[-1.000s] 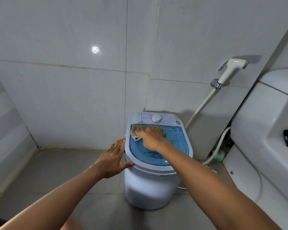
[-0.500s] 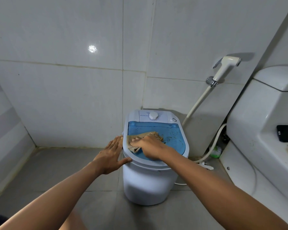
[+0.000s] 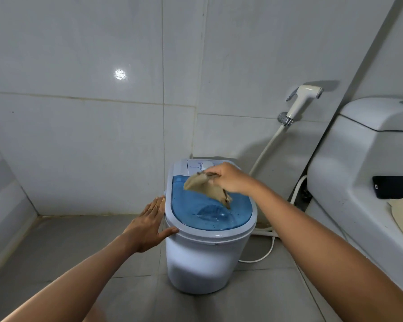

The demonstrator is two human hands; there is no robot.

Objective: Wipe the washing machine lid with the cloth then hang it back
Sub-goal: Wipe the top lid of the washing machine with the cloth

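cloth (image 3: 206, 187): tan/beige rag, crumpled, frayed darker edge at lower end; hangs in the air above the lid, lowest corner close over the blue panel, contact unclear
right hand (image 3: 230, 178): fingers pinched closed on the cloth's top edge, over the rear of the machine, near the white dial (image 3: 206, 165)
left hand (image 3: 149, 225): open, fingers straight, holds nothing; palm flat against the machine's left side, thumb on the lid rim
lid (image 3: 209, 212): translucent blue panel, white-grey rim, closed, rounded front, small specks on surface
washing machine (image 3: 203, 259): small white tub on grey floor tiles, against tiled wall
right of machine: bidet sprayer (image 3: 304, 98) on wall, toilet (image 3: 368, 159) with black phone (image 3: 394, 187) on it
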